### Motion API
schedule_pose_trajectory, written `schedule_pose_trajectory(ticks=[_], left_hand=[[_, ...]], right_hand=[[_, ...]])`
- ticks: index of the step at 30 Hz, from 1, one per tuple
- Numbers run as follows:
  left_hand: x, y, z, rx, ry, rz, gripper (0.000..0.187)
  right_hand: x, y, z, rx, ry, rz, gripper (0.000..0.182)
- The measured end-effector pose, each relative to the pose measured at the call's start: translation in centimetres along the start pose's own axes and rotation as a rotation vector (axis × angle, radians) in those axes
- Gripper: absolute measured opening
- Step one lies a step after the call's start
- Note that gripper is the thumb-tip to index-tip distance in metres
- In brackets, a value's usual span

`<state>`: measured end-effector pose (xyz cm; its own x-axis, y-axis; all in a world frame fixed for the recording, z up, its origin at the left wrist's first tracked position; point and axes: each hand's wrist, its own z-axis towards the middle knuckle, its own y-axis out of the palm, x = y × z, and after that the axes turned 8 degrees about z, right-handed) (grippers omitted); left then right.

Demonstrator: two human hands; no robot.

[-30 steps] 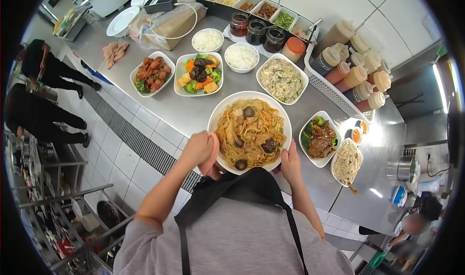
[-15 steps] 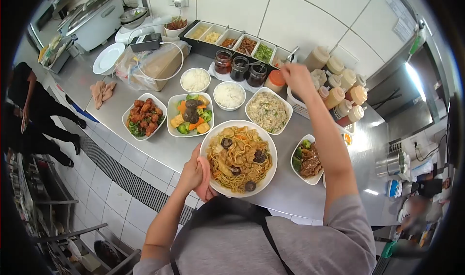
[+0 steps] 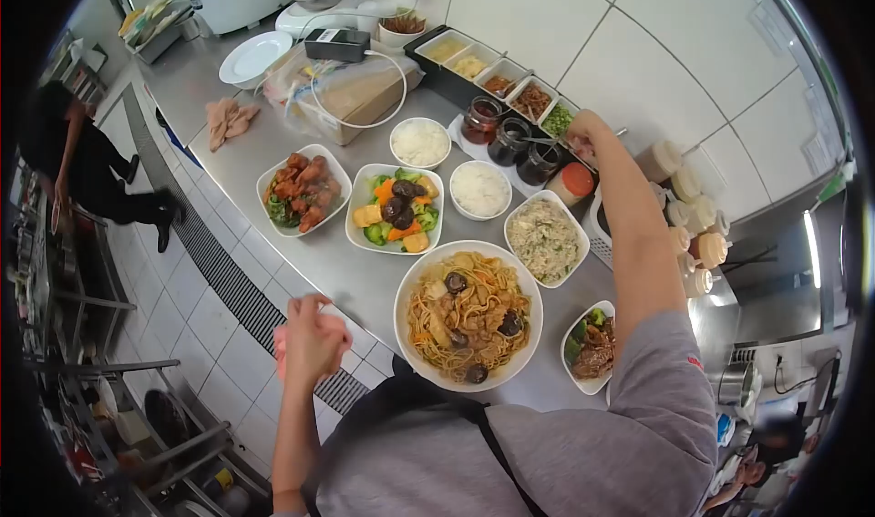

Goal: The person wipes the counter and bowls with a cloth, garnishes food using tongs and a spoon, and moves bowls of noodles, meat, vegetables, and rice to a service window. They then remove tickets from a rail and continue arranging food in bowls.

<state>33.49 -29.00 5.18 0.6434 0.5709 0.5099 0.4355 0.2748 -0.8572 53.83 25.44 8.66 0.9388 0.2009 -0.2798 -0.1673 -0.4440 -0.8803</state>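
My left hand (image 3: pixel 313 339) grips a bunched pink cloth (image 3: pixel 339 332) over the floor, off the counter's front edge and apart from the bowl. A large white bowl of noodles (image 3: pixel 474 312) with dark mushrooms stands on the counter in front of me. At the right end of the black topping rack (image 3: pixel 456 72), my right hand (image 3: pixel 591 136) reaches in with its fingers drawn together. Beside it lies the compartment of chopped green onion (image 3: pixel 558 121). Whatever those fingers pinch, if anything, is hidden. Just below is an orange-lidded jar (image 3: pixel 572 183).
Around the noodles stand a vegetable dish (image 3: pixel 395 209), fried chunks (image 3: pixel 303 194), fried rice (image 3: pixel 547 239), two bowls of white rice (image 3: pixel 480 190) and a meat-and-broccoli dish (image 3: pixel 591 346). Sauce bottles (image 3: pixel 702 235) crowd the right. A person in black (image 3: pixel 91 162) stands at the left.
My left hand has left the noodle bowl's rim and moved left with the cloth. My right hand has gone from near the orange-lidded jar to the topping rack. The view has shifted.
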Motion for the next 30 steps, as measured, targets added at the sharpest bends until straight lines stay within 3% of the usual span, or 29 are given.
schedule_pose_trajectory(ticks=[1, 2, 4, 5, 7, 8, 10, 12, 13, 15, 19, 21, 22, 28, 30], left_hand=[[1.2, -0.2, 1.1, 0.144, 0.064, -0.094, 0.037], [1.4, 0.6, 2.0, 0.139, 0.078, -0.094, 0.037], [1.2, 4.0, 4.3, 0.343, -0.166, -0.736, 0.03], [1.1, 5.6, 5.1, 0.34, -0.155, -0.737, 0.03], [0.6, 7.5, 6.2, 0.519, 0.194, -0.232, 0.018], [2.1, 6.9, 5.9, 0.474, 0.256, -0.071, 0.008], [3.4, 6.4, 6.0, 0.355, 0.358, -0.044, 0.006], [3.6, 6.4, 6.7, 0.22, 0.514, -0.012, 0.01], [3.4, 6.6, 7.1, 0.22, 0.517, -0.012, 0.01], [3.2, 6.8, 7.9, 0.177, 0.582, -0.08, 0.013], [3.5, 7.6, 8.2, 0.263, 0.603, -0.239, 0.015], [3.6, 7.6, 8.2, 0.341, 0.624, -0.133, 0.014], [3.6, 7.6, 8.1, 0.339, 0.624, -0.134, 0.014], [4.1, 7.3, 7.6, 0.429, 0.649, -0.078, 0.013], [4.9, 6.8, 6.6, 0.689, 0.636, -0.115, 0.01]], right_hand=[[-0.4, -1.1, -1.2, -0.031, -0.005, -0.128, 0.016], [-0.7, -1.2, -2.7, -0.023, -0.012, -0.097, 0.016], [-0.9, -0.3, -3.1, 0.057, 0.018, -0.111, 0.017], [-0.6, 0.1, -3.0, 0.121, 0.037, -0.132, 0.019], [0.3, 0.3, -0.8, 0.02, -0.001, -0.22, 0.022], [0.8, 0.2, 0.6, -0.032, 0.042, -0.201, 0.019], [1.8, -0.1, 1.9, -0.093, 0.084, -0.188, 0.017], [2.3, -0.9, 2.3, 0.211, -0.118, -0.503, 0.018], [2.0, -1.2, 0.9, 0.213, -0.117, -0.502, 0.018], [0.4, -1.7, -3.7, 0.654, -0.138, -0.338, 0.019], [2.2, 0.3, -2.1, 0.667, -0.196, -0.407, 0.021], [2.5, 1.6, -1.2, 0.512, -0.161, -0.181, 0.022], [3.1, 2.1, -0.9, 0.542, -0.185, -0.096, 0.021], [5.5, 0.6, -1.2, 0.496, -0.262, -0.236, 0.022], [7.2, 0.5, 0.1, 0.49, -0.247, -0.175, 0.022]])
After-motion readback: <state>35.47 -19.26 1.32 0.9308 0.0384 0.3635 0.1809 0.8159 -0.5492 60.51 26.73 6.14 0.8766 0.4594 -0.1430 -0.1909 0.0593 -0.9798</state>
